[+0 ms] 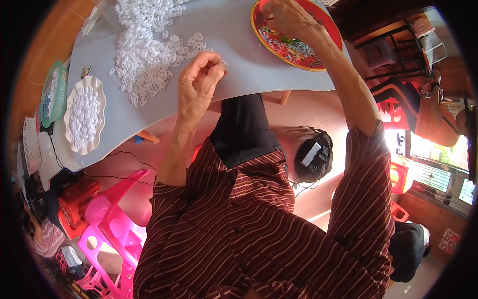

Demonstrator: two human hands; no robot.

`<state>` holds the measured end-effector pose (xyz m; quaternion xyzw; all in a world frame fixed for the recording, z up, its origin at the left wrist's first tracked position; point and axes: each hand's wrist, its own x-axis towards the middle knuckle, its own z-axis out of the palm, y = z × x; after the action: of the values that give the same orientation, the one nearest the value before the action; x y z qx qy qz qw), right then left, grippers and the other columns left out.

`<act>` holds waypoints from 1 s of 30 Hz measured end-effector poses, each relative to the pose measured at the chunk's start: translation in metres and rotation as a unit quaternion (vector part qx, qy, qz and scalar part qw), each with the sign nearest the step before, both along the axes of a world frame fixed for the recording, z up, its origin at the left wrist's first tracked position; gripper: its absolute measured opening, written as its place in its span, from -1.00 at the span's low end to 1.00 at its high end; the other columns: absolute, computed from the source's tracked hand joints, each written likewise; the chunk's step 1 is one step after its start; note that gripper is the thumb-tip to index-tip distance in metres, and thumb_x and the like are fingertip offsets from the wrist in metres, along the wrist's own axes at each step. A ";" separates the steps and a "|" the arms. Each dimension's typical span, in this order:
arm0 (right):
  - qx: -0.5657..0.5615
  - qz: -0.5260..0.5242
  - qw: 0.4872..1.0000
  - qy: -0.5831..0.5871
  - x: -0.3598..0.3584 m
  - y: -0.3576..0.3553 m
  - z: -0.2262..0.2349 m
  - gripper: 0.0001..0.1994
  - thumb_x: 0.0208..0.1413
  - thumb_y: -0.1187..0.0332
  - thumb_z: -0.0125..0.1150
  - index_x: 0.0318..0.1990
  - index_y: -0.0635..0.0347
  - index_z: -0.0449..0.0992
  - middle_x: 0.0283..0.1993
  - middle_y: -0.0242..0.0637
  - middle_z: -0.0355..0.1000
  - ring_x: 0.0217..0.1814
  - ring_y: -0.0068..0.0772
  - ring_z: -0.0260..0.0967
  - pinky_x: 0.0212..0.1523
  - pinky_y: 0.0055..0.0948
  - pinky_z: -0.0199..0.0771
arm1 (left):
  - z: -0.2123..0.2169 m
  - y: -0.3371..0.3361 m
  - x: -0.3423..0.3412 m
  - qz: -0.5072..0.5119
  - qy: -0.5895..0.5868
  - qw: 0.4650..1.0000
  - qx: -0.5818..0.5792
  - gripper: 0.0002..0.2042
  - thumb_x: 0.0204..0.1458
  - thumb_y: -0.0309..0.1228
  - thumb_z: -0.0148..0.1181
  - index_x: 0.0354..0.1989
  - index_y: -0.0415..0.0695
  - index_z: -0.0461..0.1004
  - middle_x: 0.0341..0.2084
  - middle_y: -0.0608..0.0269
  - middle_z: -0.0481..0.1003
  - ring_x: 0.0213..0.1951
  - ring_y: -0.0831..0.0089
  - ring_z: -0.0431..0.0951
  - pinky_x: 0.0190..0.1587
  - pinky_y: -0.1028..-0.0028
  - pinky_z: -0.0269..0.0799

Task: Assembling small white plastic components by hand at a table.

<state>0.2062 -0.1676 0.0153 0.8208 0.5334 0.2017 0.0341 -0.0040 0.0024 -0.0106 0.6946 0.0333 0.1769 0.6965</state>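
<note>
My left hand (200, 84) is closed in a pinch above the near edge of the grey table. Thumb and forefinger grip a small white plastic piece (224, 64), mostly covered by the fingertips. Just beyond this hand spreads a big heap of white oval plastic pieces with holes (144, 55). At the upper right, my right hand (291, 21) reaches into a round red tray (326, 20) with a yellow rim. Its fingers are curled down and partly hidden, so what they pinch does not show. Many small silvery parts (298, 48) lie in the tray.
A white scalloped dish (101, 99) of white pieces stands at the table's left end, beside a green basket (60, 94). Pink plastic chairs (112, 224) stand below left. A black bag (318, 157) is near my legs. Another person (438, 119) sits at the right.
</note>
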 end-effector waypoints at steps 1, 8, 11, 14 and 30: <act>0.051 -0.036 0.996 0.061 -0.009 -0.007 0.014 -0.87 -0.10 0.41 0.09 -0.46 0.29 0.48 -0.57 -0.19 0.41 -0.57 -0.24 0.34 -0.48 -0.31 0.39 | 0.000 -0.002 0.002 -0.010 -0.008 1.000 -0.007 -0.96 -0.02 -0.56 0.11 -0.42 -0.24 0.39 -0.57 0.44 0.35 -0.48 0.69 0.36 -0.38 0.66 0.29; 0.333 -0.099 0.771 0.534 -0.085 0.006 0.023 -0.82 -0.04 0.41 0.22 -0.26 0.22 0.58 -0.49 -0.33 0.51 -0.45 -0.56 0.44 -0.32 -0.54 0.46 | -0.001 -0.001 0.004 -0.025 -0.010 0.996 -0.087 -0.97 -0.01 -0.55 0.11 -0.42 -0.24 0.42 -0.57 0.44 0.38 -0.46 0.68 0.39 -0.34 0.66 0.33; 0.357 -0.073 0.648 0.668 -0.119 0.013 0.010 -0.79 0.09 0.41 0.16 -0.18 0.38 0.50 -0.38 -0.32 0.48 -0.33 -0.59 0.41 -0.25 -0.58 0.45 | -0.005 0.001 0.005 -0.022 -0.015 0.994 -0.102 -0.97 0.00 -0.55 0.11 -0.42 -0.24 0.42 -0.56 0.46 0.38 -0.46 0.70 0.39 -0.34 0.66 0.33; 0.449 -0.076 0.513 0.728 -0.136 0.022 -0.003 -0.83 0.10 0.36 0.18 -0.24 0.29 0.50 -0.38 -0.38 0.45 -0.36 -0.60 0.39 -0.28 -0.60 0.42 | -0.005 0.000 0.006 -0.026 -0.019 0.994 -0.106 -0.98 0.00 -0.56 0.10 -0.41 -0.23 0.42 -0.56 0.48 0.38 -0.46 0.72 0.38 -0.36 0.68 0.31; 0.515 -0.044 0.484 0.706 -0.145 0.032 -0.014 -0.84 0.09 0.46 0.17 -0.16 0.16 0.47 -0.33 -0.46 0.45 -0.32 -0.67 0.33 -0.26 -0.63 0.35 | -0.009 0.002 0.007 -0.035 -0.026 0.997 -0.071 -0.95 0.01 -0.56 0.10 -0.46 -0.24 0.38 -0.62 0.53 0.33 -0.52 0.80 0.27 -0.46 0.74 0.19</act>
<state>0.0609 -0.1353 0.0011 0.5812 0.1422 -0.2082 -0.7737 0.0025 0.0040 -0.0195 0.6395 0.0039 0.1676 0.7503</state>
